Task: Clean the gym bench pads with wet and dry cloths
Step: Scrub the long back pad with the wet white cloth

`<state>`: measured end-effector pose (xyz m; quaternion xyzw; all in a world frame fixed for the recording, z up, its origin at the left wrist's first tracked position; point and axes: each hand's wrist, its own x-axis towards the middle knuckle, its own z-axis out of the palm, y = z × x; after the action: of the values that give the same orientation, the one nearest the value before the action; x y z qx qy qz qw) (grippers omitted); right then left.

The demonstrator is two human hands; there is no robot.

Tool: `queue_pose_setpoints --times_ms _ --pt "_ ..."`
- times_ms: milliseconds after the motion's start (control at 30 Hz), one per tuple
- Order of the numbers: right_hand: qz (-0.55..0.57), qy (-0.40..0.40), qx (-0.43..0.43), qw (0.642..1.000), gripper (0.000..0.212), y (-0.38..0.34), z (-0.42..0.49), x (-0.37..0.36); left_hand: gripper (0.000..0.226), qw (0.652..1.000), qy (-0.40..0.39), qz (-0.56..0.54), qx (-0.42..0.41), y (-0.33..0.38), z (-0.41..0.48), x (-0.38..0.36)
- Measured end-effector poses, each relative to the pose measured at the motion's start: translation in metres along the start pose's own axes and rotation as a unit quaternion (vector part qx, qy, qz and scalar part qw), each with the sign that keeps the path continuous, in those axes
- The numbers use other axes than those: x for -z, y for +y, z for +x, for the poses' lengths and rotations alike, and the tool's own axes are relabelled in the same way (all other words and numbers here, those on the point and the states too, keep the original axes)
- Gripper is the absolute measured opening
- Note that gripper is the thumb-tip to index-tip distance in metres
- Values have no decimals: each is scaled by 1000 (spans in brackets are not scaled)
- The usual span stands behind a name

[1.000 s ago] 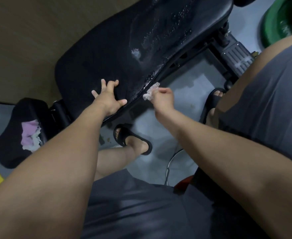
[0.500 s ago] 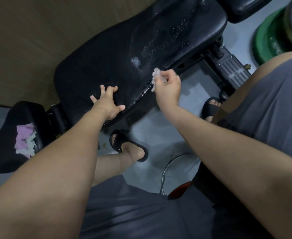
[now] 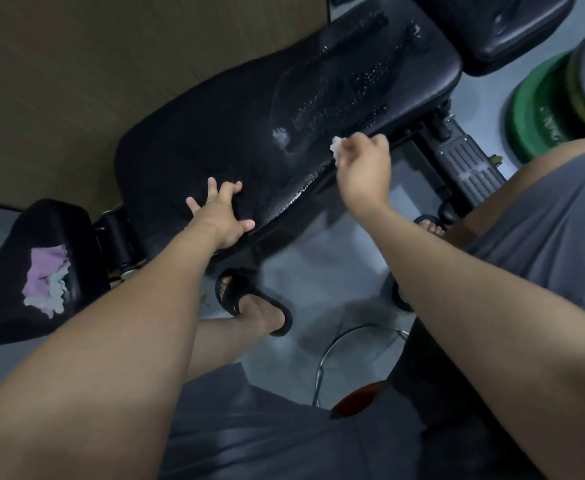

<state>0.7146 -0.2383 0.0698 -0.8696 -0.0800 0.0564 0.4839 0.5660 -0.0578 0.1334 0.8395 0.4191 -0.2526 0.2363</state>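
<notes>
The long black bench pad runs diagonally across the view, with water beads and wet streaks on its right half. My right hand grips a small white cloth at the pad's near edge, and only a corner of the cloth shows past my fingers. My left hand rests on the dry left part of the pad with fingers spread. A pink and white cloth lies bunched on the smaller black pad at the left.
Another black pad sits at the top right. Green weight plates lie on the floor at the right. The bench's metal frame runs under the pad. My sandalled feet stand on the grey floor beside a chrome ring.
My right hand has carried the white cloth along the pad's near edge toward the right and upward. My left hand has stayed pressed on the pad.
</notes>
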Motion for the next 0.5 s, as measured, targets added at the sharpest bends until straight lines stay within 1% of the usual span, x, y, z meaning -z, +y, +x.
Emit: queue_pose_setpoints --times_ms 67,133,167,233,267,300,333,400,467,500 --pt "21 -39 5 999 16 -13 0 6 81 1000 -7 -2 3 2 1 1" --pt "53 -113 24 992 21 -35 -17 5 79 1000 -11 -3 -2 0 -1 5" --pt "72 -157 18 985 23 -46 -26 6 73 1000 -8 -15 -8 -1 -3 9" --pt "101 -228 -4 968 23 -65 -37 8 47 997 35 -69 -25 -5 -8 19" --pt "105 -249 -5 963 22 -75 -39 8 34 990 69 -122 -29 -8 -14 24" --pt "102 -261 2 960 21 -88 -40 9 32 977 100 -187 -35 -11 -20 30" --pt "101 -269 18 958 20 -102 -41 8 36 959 121 -251 -43 -14 -27 38" --pt "100 -294 70 948 20 -136 -47 5 46 923 134 -354 -68 -24 -43 54" --pt "119 -343 108 926 17 -173 -57 -1 50 897 138 -405 -113 -41 -60 70" --pt "142 -371 111 911 15 -192 -64 -4 52 884 145 -422 -136 -52 -70 79"
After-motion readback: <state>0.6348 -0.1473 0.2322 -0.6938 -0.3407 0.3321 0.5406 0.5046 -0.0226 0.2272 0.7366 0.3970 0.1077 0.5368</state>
